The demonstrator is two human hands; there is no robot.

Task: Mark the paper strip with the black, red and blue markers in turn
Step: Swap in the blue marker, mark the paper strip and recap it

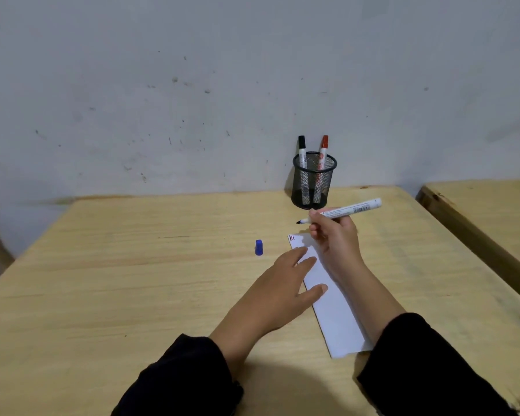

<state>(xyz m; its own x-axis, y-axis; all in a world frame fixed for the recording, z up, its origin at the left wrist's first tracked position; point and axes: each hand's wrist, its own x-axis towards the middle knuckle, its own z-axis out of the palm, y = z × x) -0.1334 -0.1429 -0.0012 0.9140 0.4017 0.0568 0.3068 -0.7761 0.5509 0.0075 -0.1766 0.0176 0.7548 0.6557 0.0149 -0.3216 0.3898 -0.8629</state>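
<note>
A long white paper strip (333,307) lies on the wooden table (132,280), with small black and red marks at its far end (291,238). My left hand (285,280) rests flat on the strip's left edge, fingers spread. My right hand (333,232) holds an uncapped marker (351,210) just above the strip's far end, tip pointing left. Its blue cap (259,247) lies on the table left of the strip. The black marker (302,154) and the red marker (323,154) stand capped in a black mesh cup (312,183) by the wall.
A grey wall runs behind the table. A second wooden table (493,211) stands to the right across a narrow gap. My dark sleeves cover both forearms at the bottom of the view.
</note>
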